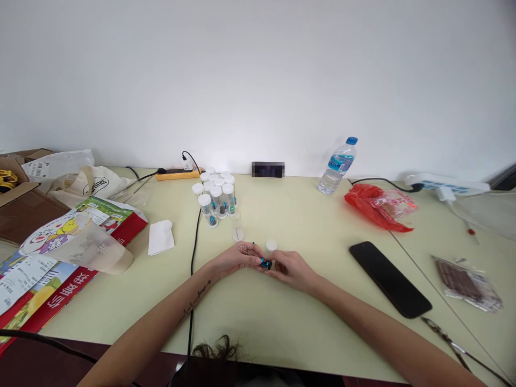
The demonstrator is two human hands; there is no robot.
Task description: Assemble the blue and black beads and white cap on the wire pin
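My left hand (pixel 241 257) is closed, its fingers pinching a small blue-and-black piece (pixel 265 264) whose kind is too small to tell. Something thin and pale with a dark tip also shows at its fingers. From the other side, my right hand (pixel 293 270) closes its thumb and fingers on the same piece. A round white cap (pixel 271 245) lies just beyond the hands. Farther left is another white disc (pixel 238 234) with a thin dark line on it. Behind stands a group of clear tubes (pixel 207 210) with white lids, several holding small blue, green or dark pieces.
To the left are a folded tissue (pixel 161 237), a plastic cup (pixel 107 250), a colourful bag (pixel 72 269) and a cardboard box (pixel 28 212). A water bottle (pixel 337 165), red plastic bag (pixel 371 207), phone (pixel 390 278) and brown packet (pixel 465 282) are right. A black cable (pixel 193 269) crosses the table.
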